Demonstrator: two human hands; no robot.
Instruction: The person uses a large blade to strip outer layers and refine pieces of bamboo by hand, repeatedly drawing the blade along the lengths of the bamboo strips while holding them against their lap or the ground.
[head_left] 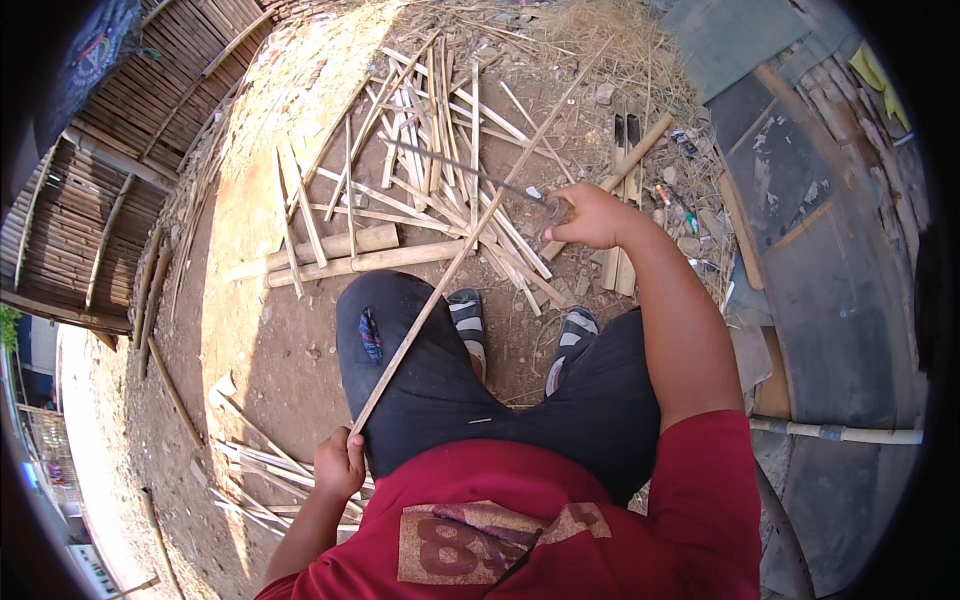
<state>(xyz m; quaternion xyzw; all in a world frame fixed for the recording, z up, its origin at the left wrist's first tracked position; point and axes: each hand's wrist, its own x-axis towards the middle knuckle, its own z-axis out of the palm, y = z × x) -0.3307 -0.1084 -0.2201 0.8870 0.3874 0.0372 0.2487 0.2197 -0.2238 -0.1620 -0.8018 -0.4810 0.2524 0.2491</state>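
My left hand (339, 463) is closed round the near end of a long, thin bamboo strip (420, 322). The strip slants up across my left thigh (385, 340) and reaches far out over the ground to the upper right. In my right hand (592, 214), beyond my right knee, is the handle of a long, narrow, dark-bladed knife (452, 162). Its blade points to the far left and crosses the strip in the picture; whether the two touch, I cannot tell. Most of the handle is hidden by my fingers.
Ahead of my feet lies a loose heap of split bamboo strips (435, 110) beside thick bamboo poles (365, 262). More strips (265, 465) lie at my left. Slatted bamboo walls (110, 230) stand left, dark panels (820, 240) right. Litter (680, 205) is scattered past my right hand.
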